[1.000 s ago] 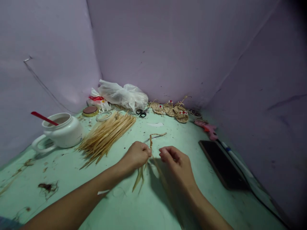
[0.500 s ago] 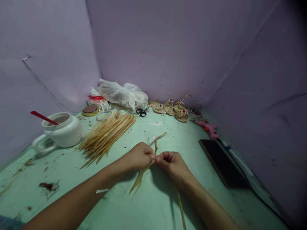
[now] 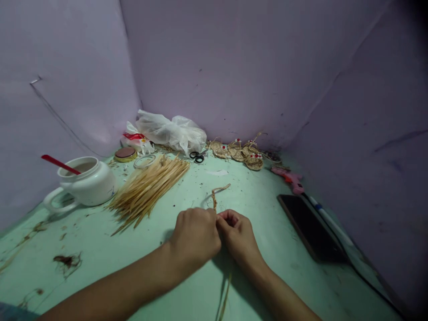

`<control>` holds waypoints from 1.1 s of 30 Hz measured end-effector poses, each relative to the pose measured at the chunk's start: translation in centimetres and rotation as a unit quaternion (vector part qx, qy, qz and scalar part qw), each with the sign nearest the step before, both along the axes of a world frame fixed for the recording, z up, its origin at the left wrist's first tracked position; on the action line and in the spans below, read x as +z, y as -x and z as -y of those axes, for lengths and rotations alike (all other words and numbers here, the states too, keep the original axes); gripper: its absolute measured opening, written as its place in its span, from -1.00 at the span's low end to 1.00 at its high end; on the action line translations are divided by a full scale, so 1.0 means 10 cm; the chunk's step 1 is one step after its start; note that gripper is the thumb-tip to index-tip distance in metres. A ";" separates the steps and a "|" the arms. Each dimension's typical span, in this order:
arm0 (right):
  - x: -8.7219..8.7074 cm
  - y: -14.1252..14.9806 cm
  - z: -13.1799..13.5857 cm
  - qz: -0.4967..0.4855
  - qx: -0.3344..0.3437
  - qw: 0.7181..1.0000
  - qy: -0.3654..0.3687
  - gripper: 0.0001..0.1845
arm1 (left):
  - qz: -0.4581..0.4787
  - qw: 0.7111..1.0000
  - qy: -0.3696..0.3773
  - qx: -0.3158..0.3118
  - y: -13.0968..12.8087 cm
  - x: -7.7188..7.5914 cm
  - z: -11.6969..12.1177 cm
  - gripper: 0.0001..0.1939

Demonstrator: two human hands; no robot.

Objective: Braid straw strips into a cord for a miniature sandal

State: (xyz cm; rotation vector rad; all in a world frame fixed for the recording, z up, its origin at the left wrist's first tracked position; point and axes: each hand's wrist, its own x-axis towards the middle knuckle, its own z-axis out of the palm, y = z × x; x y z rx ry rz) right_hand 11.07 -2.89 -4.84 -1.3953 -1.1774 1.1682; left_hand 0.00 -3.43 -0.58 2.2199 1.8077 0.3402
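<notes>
Two hands together at mid-bench, just about touching; clock below is centred on them. Left hand [image 3: 197, 234] is back-up and curled at the base of the twisted cord [image 3: 214, 200]; its fingertips are hidden, so can't tell its grip. Right hand [image 3: 239, 236] has thumb and forefinger pinched on the cord's lower end. Cord sticks up at 12, then bends toward 1. One pale strip [image 3: 225, 296] trails at 6, upper part hidden behind the hands. Bundle of dry strips [image 3: 150, 191] lies at 10 on the green bench [image 3: 261, 196]. White mug [image 3: 92, 185] beyond it, between 9 and 10, red stick [image 3: 62, 164] leaning out of the rim. Round lid [image 3: 125, 154] also at 10, farther out, near a pale ring [image 3: 145, 162]. At 11: black-handled scissors [image 3: 199, 157], with the clear plastic bag [image 3: 172, 131] behind against the wall. Woven discs with red and white beads [image 3: 253, 163] clustered at 1. Pink glue gun [image 3: 292, 180] at 2. Dark phone [image 3: 310, 229] at 3, face up, cable [image 3: 368, 283] running past its right edge toward 4.
</notes>
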 end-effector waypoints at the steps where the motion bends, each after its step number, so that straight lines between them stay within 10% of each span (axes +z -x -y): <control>1: 0.00 0.01 0.00 -0.036 -0.007 0.999 0.017 -0.87 | -0.033 0.999 -0.021 -0.022 -0.03 0.00 0.06 -0.74; 10: 0.09 0.06 0.03 -0.271 -0.016 0.956 0.110 -0.80 | -0.112 0.980 -0.057 -0.157 -0.16 -0.10 0.30 -0.60; 14: 0.07 0.02 0.01 -0.275 -0.014 0.956 0.099 -0.81 | 0.014 0.986 -0.056 -0.154 -0.08 -0.04 0.25 -0.71; 17: 0.06 0.00 0.00 -0.259 -0.005 0.959 0.112 -0.83 | 0.199 0.978 -0.057 -0.030 0.05 0.09 0.06 -0.74; 21: 0.08 0.02 0.01 -0.249 0.019 0.962 0.107 -0.80 | 0.375 0.879 0.262 0.136 0.17 0.17 -0.24 -0.72; 26: 0.12 0.05 0.02 -0.292 0.064 0.950 0.089 -0.81 | 0.468 0.748 0.469 0.042 0.24 0.01 -0.39 -0.79; 33: 0.11 0.04 0.02 -0.272 0.064 0.955 0.103 -0.81 | 0.458 0.762 0.456 0.022 0.26 -0.10 -0.42 -0.84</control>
